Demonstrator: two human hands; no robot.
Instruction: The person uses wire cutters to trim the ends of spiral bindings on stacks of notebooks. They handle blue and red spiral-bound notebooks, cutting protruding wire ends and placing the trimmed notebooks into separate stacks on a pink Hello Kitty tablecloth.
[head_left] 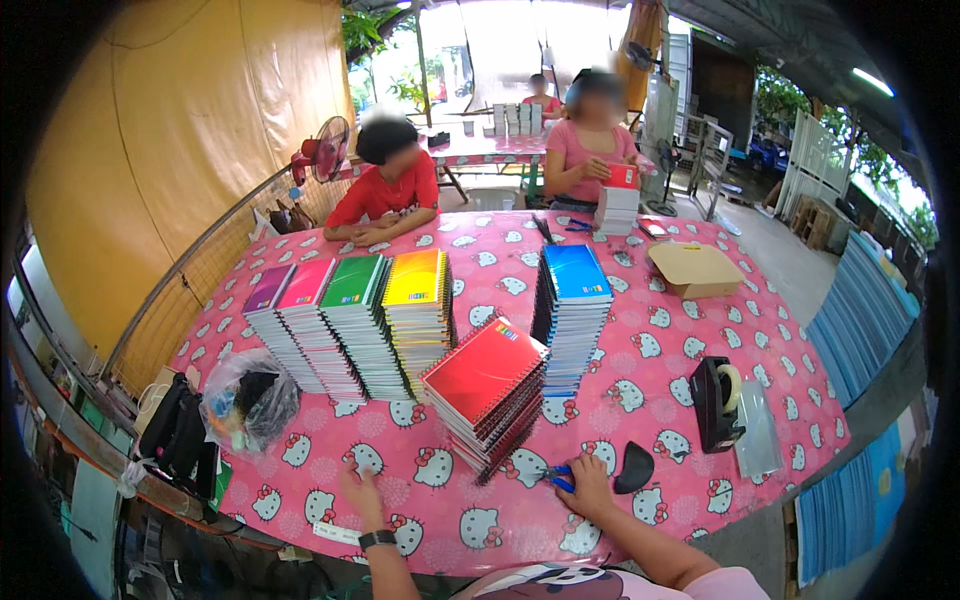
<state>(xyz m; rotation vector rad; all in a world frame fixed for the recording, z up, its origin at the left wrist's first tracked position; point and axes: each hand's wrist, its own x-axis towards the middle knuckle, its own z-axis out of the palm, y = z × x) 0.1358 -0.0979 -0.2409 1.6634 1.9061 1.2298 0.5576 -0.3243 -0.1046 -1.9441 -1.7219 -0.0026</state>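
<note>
My right hand [590, 486] rests on the pink tablecloth, its fingers closed on the blue handles of a small pair of pliers [562, 480]. The plier jaws point left, toward the foot of a stack of red spiral notebooks [484, 372]. This stack sits turned at an angle, its wire bindings showing on the near side. My left hand [361, 496] is at the near left of the table, fingers apart and holding nothing. Behind the red stack stand taller stacks of blue [577, 272], yellow [415, 278], green [353, 282], pink [302, 284] and purple [268, 288] spiral notebooks.
A black tape dispenser [716, 405] and a dark curved piece [634, 468] lie right of my hand. A cardboard box [695, 270] is farther back. A filled plastic bag [250, 400] sits at left. Across the table [480, 535] are two people; one handles a red notebook [622, 177].
</note>
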